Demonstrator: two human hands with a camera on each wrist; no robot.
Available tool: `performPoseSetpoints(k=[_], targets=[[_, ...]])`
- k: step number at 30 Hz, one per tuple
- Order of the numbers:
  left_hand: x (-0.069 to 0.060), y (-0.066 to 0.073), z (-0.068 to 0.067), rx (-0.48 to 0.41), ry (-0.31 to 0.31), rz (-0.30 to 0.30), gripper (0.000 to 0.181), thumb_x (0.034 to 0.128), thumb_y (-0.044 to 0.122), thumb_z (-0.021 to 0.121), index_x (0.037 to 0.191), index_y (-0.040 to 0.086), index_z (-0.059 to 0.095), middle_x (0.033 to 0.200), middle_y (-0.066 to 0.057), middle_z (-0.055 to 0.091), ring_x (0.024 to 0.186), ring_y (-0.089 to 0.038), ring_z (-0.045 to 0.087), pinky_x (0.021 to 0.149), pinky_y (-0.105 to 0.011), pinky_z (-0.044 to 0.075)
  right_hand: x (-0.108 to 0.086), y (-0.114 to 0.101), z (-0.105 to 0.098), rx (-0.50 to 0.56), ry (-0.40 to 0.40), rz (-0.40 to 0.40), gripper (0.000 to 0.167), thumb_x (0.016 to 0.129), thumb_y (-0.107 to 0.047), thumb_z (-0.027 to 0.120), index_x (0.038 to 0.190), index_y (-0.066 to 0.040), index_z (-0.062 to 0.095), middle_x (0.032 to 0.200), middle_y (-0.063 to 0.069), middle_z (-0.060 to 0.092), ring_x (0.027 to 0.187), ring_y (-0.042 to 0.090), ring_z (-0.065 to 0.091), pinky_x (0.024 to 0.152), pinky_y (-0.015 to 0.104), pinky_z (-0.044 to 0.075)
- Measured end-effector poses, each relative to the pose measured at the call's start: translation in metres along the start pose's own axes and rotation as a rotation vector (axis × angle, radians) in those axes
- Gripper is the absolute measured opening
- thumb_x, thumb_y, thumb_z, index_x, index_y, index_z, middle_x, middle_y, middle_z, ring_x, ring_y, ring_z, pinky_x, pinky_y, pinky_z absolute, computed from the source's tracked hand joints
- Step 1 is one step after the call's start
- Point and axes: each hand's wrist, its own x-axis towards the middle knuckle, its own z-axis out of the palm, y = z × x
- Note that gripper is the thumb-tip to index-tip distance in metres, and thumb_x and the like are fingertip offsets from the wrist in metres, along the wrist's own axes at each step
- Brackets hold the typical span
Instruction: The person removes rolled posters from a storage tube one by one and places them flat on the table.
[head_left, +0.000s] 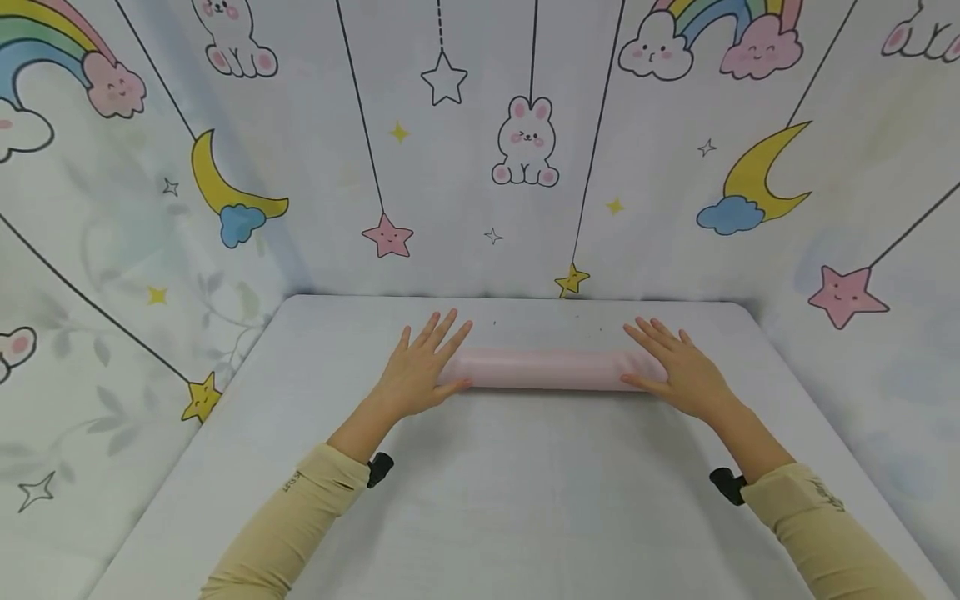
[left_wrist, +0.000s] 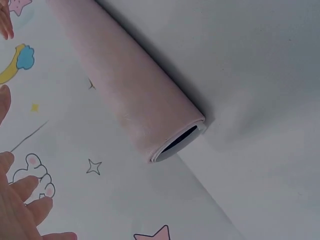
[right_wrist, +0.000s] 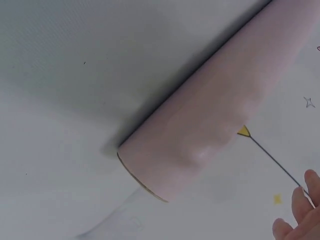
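A pink rolled sheet (head_left: pixel 551 369) lies crosswise near the far edge of the white table. At its left end is my left hand (head_left: pixel 416 367), fingers spread. My right hand (head_left: pixel 686 375) is spread the same way at the right end. In the left wrist view the roll (left_wrist: pixel 130 80) shows a hollow end, with fingers of the left hand (left_wrist: pixel 22 210) at the lower left, apart from it. The right wrist view has the roll (right_wrist: pixel 200 110) with shallow dents, and the right hand (right_wrist: pixel 302 215) at the lower right, also apart.
The white table (head_left: pixel 525 500) reaches back to a wall covering (head_left: pixel 300 125) printed with rabbits, moons, stars and rainbows. Similar printed fabric stands along both sides. Small dark specks lie on the table behind the roll.
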Motion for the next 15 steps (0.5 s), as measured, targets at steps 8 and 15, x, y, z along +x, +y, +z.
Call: performPoseSetpoints(k=[8,15], targets=[[0.0014,-0.0011,0.0047,-0.023,-0.023,0.011,0.077,0.0871,0.052,0.051,0.147,0.017,0.018,0.151,-0.008,0.016,0.137,-0.030,0.012,0.100,-0.061,0.021,0.0002,0.0041,0.0017,-0.016,-0.005,0.010,0.080,0.080,-0.051,0.062,0.144,-0.015,0.031,0.145,0.015,0.029,0.135,0.033,0.020,0.106,0.053,0.009],[0.0026,-0.0024,0.0081,-0.010,-0.012,0.012,0.076,0.0869,0.049,0.054,0.147,0.016,0.021,0.150,-0.010,0.019,0.136,-0.033,0.018,0.100,-0.060,0.022,0.0015,0.0075,0.0037,-0.019,-0.024,0.006,0.079,0.080,-0.051,0.062,0.143,-0.015,0.031,0.146,0.015,0.027,0.135,0.033,0.018,0.106,0.054,0.010]])
